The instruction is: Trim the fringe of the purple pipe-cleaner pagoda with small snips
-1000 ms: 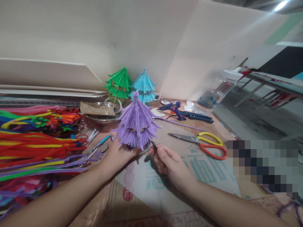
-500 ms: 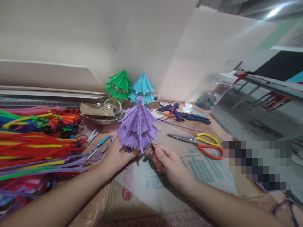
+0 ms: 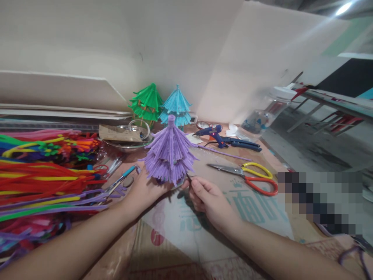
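A purple tiered model made of fuzzy pipe cleaners stands upright in the middle, shaped like a tree or a layered roof. My left hand is closed around its lower part, with the fingers mostly hidden beneath the fringe. Just right of the base, my right hand pinches a thin dark pointed tool. The tool's tip reaches up to the lowest fringe; whether it touches cannot be made out. Scissors with one yellow and one orange handle lie to the right of that hand.
Pipe cleaners in many colours cover the left side. Behind stand a green model and a light blue model, near a metal bowl. A blue glue gun, dark pliers and a clear jar sit at back right.
The view has shifted slightly. Both hands, the purple model and the dark tool keep nearly the same positions relative to one another.
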A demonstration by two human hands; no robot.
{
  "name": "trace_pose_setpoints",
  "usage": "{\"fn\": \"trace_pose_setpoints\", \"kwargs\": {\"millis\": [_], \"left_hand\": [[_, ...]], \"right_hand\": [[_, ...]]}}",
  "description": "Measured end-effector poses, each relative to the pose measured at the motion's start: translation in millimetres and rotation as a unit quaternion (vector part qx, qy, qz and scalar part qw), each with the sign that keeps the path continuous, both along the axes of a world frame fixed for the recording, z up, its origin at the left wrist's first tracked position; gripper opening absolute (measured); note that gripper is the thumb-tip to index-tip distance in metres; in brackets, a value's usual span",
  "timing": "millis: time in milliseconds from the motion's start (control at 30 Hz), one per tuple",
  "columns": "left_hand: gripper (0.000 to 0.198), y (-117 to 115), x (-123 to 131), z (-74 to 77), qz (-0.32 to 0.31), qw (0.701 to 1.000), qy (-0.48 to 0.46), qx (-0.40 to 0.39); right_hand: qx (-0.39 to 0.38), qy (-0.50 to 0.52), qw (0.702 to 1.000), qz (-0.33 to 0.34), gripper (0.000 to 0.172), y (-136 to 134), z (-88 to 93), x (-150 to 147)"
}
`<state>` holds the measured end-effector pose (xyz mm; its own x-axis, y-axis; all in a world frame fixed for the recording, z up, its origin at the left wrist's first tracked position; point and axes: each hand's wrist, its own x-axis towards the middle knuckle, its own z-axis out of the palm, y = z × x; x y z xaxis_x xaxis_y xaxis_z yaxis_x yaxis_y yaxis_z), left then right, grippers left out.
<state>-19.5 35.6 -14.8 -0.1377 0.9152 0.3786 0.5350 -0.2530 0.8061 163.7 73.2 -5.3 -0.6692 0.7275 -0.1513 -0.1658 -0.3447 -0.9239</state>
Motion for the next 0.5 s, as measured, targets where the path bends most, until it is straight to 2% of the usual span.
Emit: {"fn": "trace_pose_setpoints", "kwargs": {"millis": [267, 500], "left_hand": [[0.03, -0.4, -2.3, 1.9, 0.019, 0.999, 0.014, -0.031], [0.034, -0.7, -5.7, -2.7, 0.029, 0.998, 0.043, -0.045]], "right_hand": [[-0.017, -0.001, 1.0, 0.011, 0.052, -1.0, -0.3, -0.7], [-0.02, 0.007, 1.0, 0.019, 0.052, -0.9, -0.1, -1.0]]}}
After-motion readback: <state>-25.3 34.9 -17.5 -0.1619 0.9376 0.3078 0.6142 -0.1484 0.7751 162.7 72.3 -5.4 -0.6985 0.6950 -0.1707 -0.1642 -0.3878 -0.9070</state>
